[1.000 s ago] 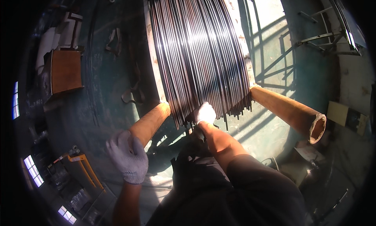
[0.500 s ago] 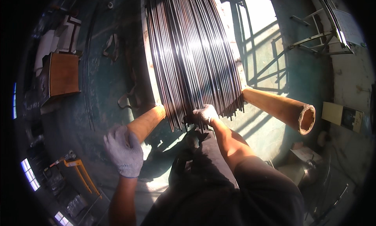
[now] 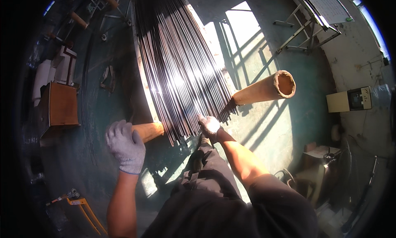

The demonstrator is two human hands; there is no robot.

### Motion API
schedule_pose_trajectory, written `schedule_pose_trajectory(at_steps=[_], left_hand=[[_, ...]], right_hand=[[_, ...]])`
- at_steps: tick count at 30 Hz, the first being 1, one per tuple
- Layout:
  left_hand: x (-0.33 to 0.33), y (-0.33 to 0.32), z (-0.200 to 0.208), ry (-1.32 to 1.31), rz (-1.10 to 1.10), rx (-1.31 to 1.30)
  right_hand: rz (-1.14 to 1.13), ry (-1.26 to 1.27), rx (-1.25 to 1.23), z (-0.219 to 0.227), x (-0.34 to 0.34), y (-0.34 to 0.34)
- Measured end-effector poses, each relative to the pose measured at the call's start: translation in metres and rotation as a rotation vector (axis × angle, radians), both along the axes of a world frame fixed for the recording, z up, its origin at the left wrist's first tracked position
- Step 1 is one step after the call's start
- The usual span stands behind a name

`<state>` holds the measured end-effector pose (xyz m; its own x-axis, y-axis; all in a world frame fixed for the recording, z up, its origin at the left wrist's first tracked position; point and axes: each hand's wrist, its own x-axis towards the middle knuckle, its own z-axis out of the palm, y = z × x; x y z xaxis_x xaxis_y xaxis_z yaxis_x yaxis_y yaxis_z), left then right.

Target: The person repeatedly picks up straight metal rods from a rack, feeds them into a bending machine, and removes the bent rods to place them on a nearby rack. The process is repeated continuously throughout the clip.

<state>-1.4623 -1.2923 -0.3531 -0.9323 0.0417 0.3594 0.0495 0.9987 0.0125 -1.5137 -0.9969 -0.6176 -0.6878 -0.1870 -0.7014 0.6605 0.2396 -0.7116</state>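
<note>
A long bed of thin, shiny dark metal rods (image 3: pixel 177 79) runs away from me, its near ends uneven. At these near ends my right hand (image 3: pixel 209 126), in a pale glove, is closed on the rods, thumb up; how many it grips is hidden. A brown cardboard tube (image 3: pixel 149 131) sticks out to the left of the rods. My gloved left hand (image 3: pixel 126 145) is at that tube's outer end, fingers loosely bent and apart, covering the end. To the right of the rods, a second cardboard tube (image 3: pixel 258 91) juts out with its hollow end showing.
A brown box (image 3: pixel 64 104) stands at the left, with a yellow metal frame (image 3: pixel 84 211) at the lower left. A metal stand (image 3: pixel 303 28) bearing a white board (image 3: pixel 332 9) is at the upper right. A cream-coloured appliance (image 3: pixel 348 100) stands by the right wall.
The whole view has shifted, and the right tube appears turned more upward. My left hand has moved slightly up and left in the picture; my right hand stays at the rod ends, its thumb now raised.
</note>
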Motion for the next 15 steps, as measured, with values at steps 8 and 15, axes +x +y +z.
schedule_pose_trajectory(at_steps=[8, 15], left_hand=[[0.129, 0.109, -0.147, -0.468, -0.295, 0.800], [0.174, 0.144, -0.262, -1.269, 0.309, 2.003]], right_hand=[[0.033, -0.100, 0.493, 0.075, 0.365, 0.150], [0.238, -0.623, 0.871, 0.228, 0.801, 0.197]])
